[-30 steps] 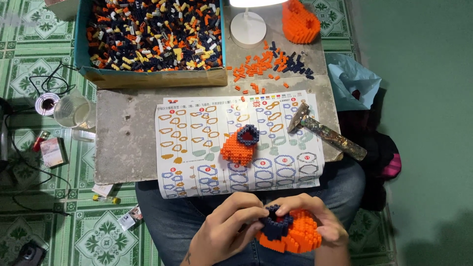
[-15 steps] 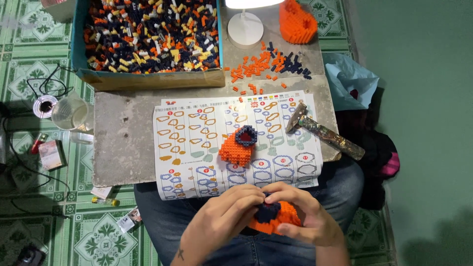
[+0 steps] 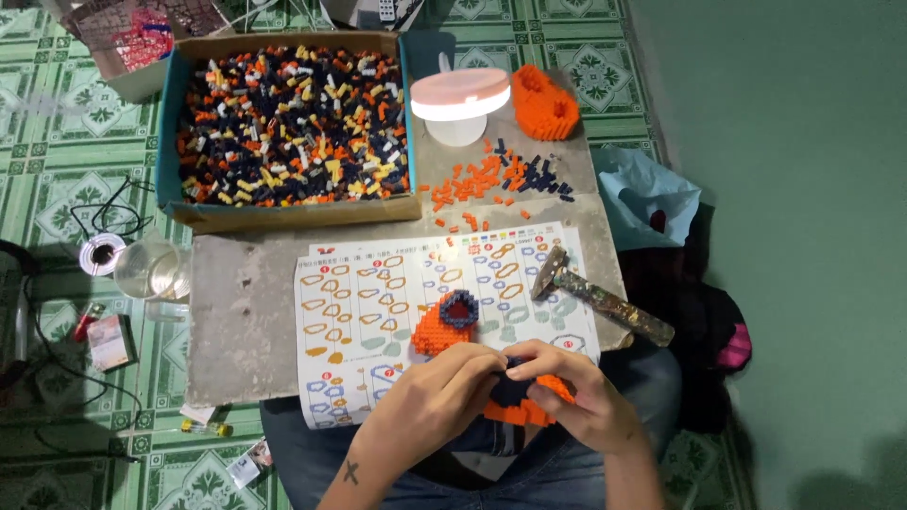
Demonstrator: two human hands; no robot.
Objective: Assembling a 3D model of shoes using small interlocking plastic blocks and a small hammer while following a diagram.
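Both of my hands grip one orange and dark blue brick model (image 3: 525,401) over my lap, at the near edge of a grey slab table (image 3: 241,326). My left hand (image 3: 436,399) closes over its left side; my right hand (image 3: 572,392) wraps its right side and top. Most of the model is hidden by my fingers. A smaller orange model with a dark blue ring top (image 3: 445,323) rests on the printed instruction sheet (image 3: 378,307), just beyond my left hand.
A cardboard box of several mixed small bricks (image 3: 288,123) stands at the back left. Loose orange and dark blue bricks (image 3: 496,179), a round lamp (image 3: 459,102) and a large orange model (image 3: 546,102) lie behind. A hammer (image 3: 605,307) rests right; a glass jar (image 3: 151,274) left.
My hands have lifted the brick model nearer to the table edge and closed more tightly around it. The camera view has tilted down, showing more of the box.
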